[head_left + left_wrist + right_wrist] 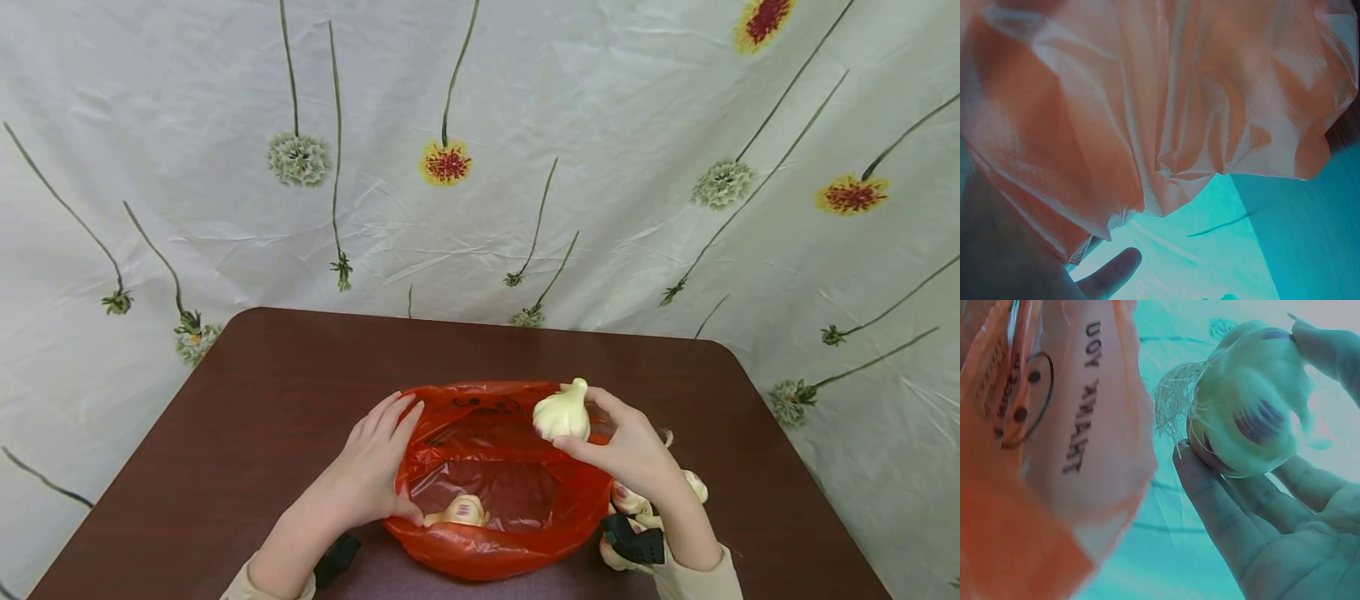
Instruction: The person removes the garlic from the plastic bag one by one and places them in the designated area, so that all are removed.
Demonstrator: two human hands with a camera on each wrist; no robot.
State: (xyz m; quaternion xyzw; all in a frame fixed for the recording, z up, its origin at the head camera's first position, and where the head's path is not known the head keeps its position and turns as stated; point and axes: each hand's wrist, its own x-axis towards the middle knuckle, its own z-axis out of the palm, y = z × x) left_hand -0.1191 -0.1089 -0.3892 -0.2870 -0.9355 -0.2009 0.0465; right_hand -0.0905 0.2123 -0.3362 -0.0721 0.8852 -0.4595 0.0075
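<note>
My right hand (628,442) holds a pale garlic bulb (562,414) between thumb and fingers, above the right rim of a red plastic bag (495,554). In the right wrist view the bulb (1250,403) shows purple streaks and a tuft of dry roots. At the bag's left rim, my left hand (367,475) touches the plastic with spread fingers, the thumb at the bag's front left. The bag's mouth gapes upward, and another garlic bulb (463,510) lies inside near that thumb. Orange-looking plastic (1166,94) covers much of the left wrist view.
Several more garlic bulbs (628,500) lie on the dark brown table (300,367), to the right of the bag and partly behind my right forearm. A white cloth (390,217) with printed flowers hangs behind the table.
</note>
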